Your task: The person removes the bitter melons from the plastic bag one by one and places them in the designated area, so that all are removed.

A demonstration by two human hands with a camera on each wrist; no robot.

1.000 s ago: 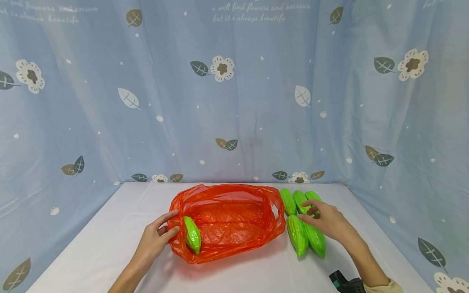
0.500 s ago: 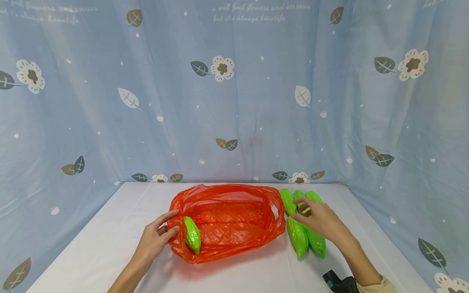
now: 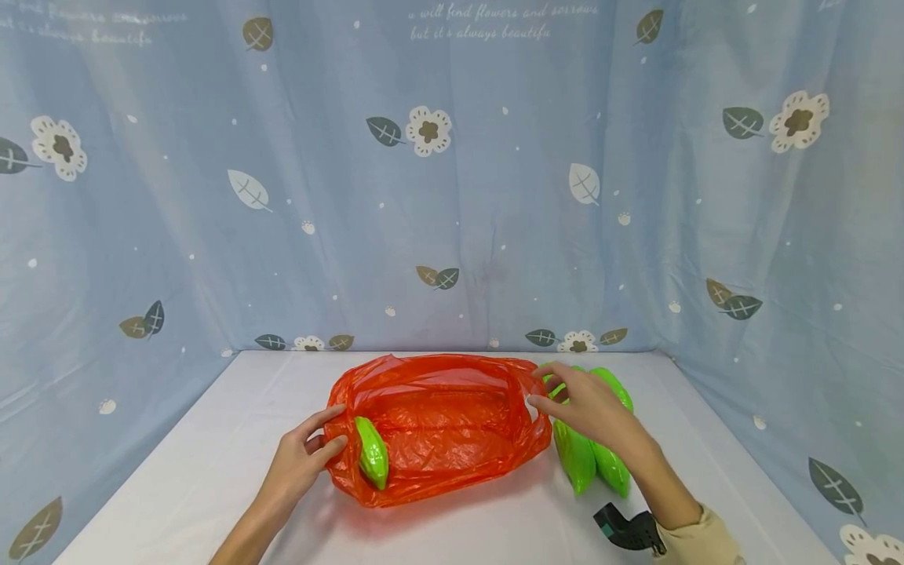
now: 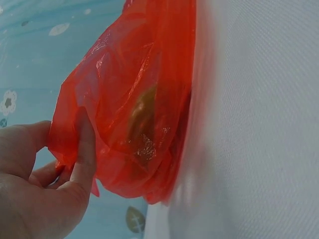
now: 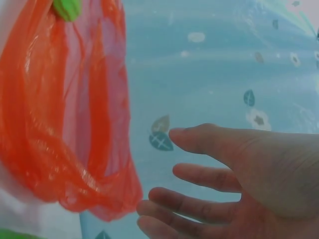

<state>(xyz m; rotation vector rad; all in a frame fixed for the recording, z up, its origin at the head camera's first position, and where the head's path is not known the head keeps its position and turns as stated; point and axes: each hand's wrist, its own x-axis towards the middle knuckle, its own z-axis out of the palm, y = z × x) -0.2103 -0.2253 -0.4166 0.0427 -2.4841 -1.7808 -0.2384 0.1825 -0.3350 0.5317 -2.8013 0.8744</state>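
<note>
A red plastic bag [image 3: 452, 447] lies with its wide mouth facing up on the white table. Inside it at the left end is a green bitter gourd-like vegetable [image 3: 373, 453], glossy and ridged. My left hand [image 3: 298, 461] grips the bag's left edge; in the left wrist view the thumb and fingers [image 4: 85, 149] pinch the thin plastic. By the bag's right handle hovers my right hand [image 3: 589, 404], its fingers apart and holding nothing, as the right wrist view shows. Beneath and behind it lie several more green vegetables [image 3: 575, 463], partly hidden.
A pale blue curtain [image 3: 452, 196] with leaves and flowers hangs behind and on both sides of the table [image 3: 233, 439]. A black wrist device [image 3: 628, 527] sits at the right forearm, above a beige sleeve [image 3: 695, 541].
My right hand has moved left from over the green vegetables to the bag's right end. My left hand, the bag and the vegetable in it have stayed put.
</note>
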